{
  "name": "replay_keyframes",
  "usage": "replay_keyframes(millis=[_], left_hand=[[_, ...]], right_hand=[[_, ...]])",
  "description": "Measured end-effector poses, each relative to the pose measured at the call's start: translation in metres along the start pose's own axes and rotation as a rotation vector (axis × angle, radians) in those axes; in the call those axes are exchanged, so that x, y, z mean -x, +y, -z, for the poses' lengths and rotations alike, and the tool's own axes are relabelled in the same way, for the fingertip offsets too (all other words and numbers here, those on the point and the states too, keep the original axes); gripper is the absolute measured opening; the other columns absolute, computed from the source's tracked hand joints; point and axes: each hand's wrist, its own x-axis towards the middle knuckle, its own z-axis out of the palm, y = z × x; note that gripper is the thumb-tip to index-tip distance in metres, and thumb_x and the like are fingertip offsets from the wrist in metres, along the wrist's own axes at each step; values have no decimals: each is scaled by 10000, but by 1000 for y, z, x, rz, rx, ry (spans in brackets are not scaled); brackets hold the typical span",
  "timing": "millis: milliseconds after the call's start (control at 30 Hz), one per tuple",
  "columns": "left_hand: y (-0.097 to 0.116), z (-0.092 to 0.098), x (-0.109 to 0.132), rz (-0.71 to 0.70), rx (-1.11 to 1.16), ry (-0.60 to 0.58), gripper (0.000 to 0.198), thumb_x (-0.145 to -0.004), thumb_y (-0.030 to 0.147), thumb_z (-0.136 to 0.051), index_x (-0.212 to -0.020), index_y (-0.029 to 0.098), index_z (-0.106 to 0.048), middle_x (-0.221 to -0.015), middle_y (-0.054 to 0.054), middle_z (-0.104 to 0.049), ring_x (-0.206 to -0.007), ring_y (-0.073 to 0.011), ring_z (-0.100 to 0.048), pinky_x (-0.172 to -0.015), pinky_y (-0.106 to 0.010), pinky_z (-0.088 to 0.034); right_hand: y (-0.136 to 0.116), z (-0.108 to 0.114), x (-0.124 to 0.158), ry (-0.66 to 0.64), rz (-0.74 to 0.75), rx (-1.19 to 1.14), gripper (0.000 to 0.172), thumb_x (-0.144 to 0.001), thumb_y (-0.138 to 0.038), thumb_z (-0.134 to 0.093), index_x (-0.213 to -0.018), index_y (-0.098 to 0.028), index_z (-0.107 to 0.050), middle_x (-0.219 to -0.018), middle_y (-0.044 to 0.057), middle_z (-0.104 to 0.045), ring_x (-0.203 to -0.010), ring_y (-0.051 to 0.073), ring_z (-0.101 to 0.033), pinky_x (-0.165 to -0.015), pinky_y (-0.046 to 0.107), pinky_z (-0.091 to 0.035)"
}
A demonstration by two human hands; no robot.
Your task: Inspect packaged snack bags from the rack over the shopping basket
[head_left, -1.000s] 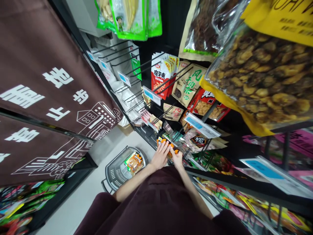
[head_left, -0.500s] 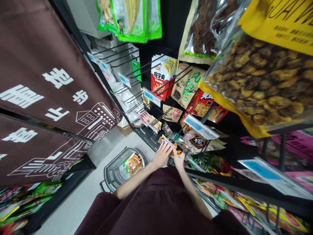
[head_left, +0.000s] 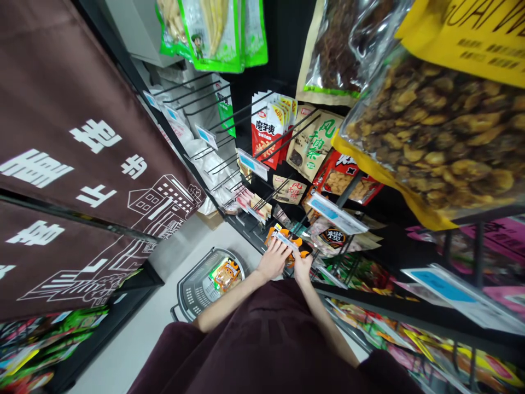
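Low on the rack, both of my hands are at an orange and black snack packet [head_left: 302, 244] that hangs behind a small price tag [head_left: 286, 241]. My left hand [head_left: 273, 259] lies with its fingers stretched over the packet's left part, just below the tag. On the packet's lower right edge is my right hand [head_left: 302, 268], its fingers closed on it. Below and left, a grey basket [head_left: 192, 284] stands on the floor with an orange and green packet [head_left: 225, 274] inside.
Metal hooks with price tags [head_left: 252, 162] stick out above my hands. Red and white packets [head_left: 266, 128] hang there. A large yellow bag [head_left: 435, 131] juts out at the upper right. A brown curtain [head_left: 94, 180] with white print covers the left side.
More of the orange and black packet shows around my hands. My right hand has moved slightly right and its fingers have closed on the packet's edge. The view has shifted a little.
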Motion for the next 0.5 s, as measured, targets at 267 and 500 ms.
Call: replay_keyframes(millis=[267,500], left_hand=[[-5,-15,20,5,61,-32,906,-776,98,-527,-1591,189,-142,-1683,-109,-46,-1550,-289,83,-1272,-547,-119],[-34,-35,69,244,270,-149,656,-815,110,-531,-1463,113,-433,-1670,-175,-22,-1553,-318,-59,-1245,-542,-238]], right_hand=[[0,-7,-8,97,20,13,433,-708,-562,-750,-808,-148,-670,-780,56,-686,-708,161,-625,-696,279,-524],[1,-29,-37,264,47,-43,442,-746,-615,-669,-791,-185,-579,-785,54,-671,-715,170,-628,-671,283,-536]])
